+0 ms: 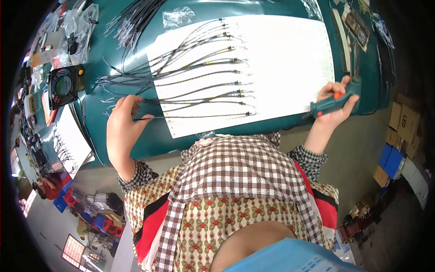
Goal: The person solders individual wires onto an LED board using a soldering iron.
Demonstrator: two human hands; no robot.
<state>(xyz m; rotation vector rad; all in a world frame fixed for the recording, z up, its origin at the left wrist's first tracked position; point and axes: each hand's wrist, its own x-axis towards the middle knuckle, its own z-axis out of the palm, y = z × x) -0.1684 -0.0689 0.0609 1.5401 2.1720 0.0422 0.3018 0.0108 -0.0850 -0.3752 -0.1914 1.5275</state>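
Observation:
Several thin dark cables [199, 100] lie side by side on a white board [285, 68], with black collars and fine wire ends toward its middle. At the board's near left edge is my left hand [123, 124], its thumb apart from the bent fingers. The thumb lies at the nearest cable [204, 116]; no firm grip shows. Off the board's right edge, my right hand [333, 115] is wrapped round a green pistol-shaped soldering gun [328, 107] with a red trigger. Its metal barrel points away from me. The tip is hard to make out.
A small black fan [64, 87] stands at the left on the green table [97, 124]. Beyond the board lie a bundle of dark cables [136, 20] and a clear plastic bag [178, 17]. A long pale bar [340, 41] lies at the right. Cardboard boxes [404, 122] stand on the floor.

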